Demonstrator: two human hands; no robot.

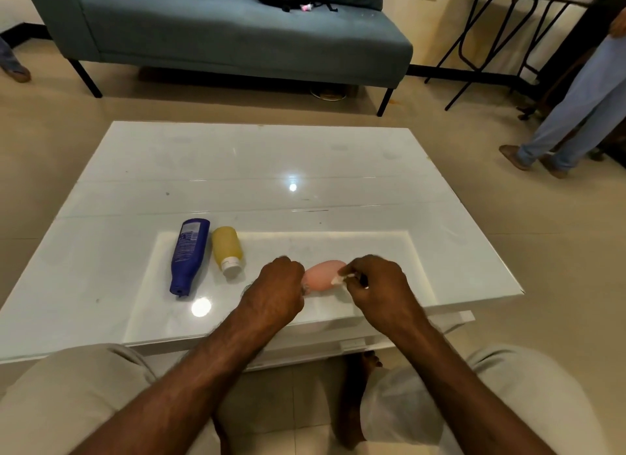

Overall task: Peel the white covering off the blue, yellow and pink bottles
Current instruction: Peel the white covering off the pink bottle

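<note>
Pink bottle [323, 274] is being held between both hands just above the white table [257, 170], near its front edge. The left hand [276, 290] is being kept closed round the cap end; the right hand [376, 285] is pinching a scrap of white covering [338, 279] at the bottle's side. Blue bottle [189, 254] and yellow bottle [227, 249] are lying side by side to the left, apparently bare, so the pink one is being judged last.

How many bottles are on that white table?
3. The blue bottle and the yellow bottle lie side by side on the table; the pink bottle is held between the left hand and right hand. None seem hidden.
</note>
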